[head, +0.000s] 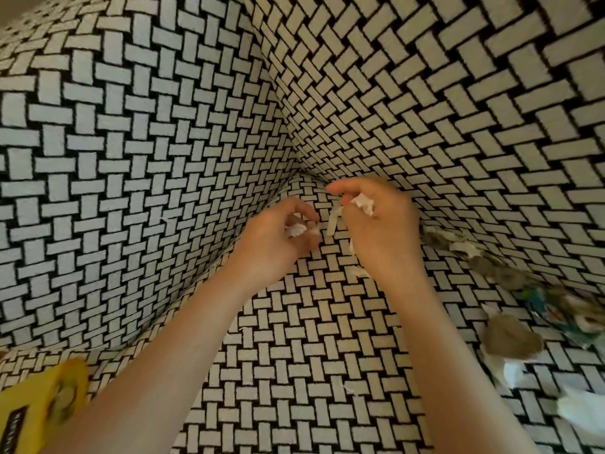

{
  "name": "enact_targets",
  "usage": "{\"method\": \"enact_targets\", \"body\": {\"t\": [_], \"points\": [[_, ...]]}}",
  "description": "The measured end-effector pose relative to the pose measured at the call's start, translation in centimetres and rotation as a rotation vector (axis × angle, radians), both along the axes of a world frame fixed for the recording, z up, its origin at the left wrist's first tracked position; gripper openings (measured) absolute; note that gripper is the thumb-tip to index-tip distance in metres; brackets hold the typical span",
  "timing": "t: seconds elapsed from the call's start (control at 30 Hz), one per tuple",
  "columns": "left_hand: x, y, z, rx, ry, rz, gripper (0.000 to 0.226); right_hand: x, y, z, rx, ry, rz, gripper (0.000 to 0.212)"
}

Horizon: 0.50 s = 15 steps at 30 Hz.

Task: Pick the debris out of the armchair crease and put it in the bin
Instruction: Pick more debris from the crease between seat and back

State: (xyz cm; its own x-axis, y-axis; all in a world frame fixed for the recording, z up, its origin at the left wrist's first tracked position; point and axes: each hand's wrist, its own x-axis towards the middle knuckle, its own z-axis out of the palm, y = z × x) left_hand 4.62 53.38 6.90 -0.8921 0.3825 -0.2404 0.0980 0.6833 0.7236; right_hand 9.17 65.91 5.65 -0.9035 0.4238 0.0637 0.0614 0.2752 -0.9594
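We work in the back corner of the black-and-white basket-weave armchair (163,158). Our left hand (278,244) has its grip closed on a small crumpled white paper scrap (296,229); our right hand (379,231) pinches another white scrap (363,203), a pale strip (333,222) dangling between them. The remaining brown, white and coloured debris (510,335) lies along the crease, right of that corner and nearer our right hand. No bin is in view.

Head camera looks down, close, into the armchair (163,158) corner.
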Motion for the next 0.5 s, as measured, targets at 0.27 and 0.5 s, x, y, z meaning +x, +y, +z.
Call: {"method": "enact_targets", "body": {"t": [0.27, 0.5], "points": [[-0.1, 3.1, -0.6, -0.233, 0.110, -0.134, 0.037, -0.1, 0.2, -0.2, -0.057, 0.139, -0.047, 0.037], [0.2, 3.9, -1.9, -0.528, 0.367, -0.202, 0.028, 0.1, 0.4, 0.5, -0.277, 0.184, -0.100, 0.037]]}}
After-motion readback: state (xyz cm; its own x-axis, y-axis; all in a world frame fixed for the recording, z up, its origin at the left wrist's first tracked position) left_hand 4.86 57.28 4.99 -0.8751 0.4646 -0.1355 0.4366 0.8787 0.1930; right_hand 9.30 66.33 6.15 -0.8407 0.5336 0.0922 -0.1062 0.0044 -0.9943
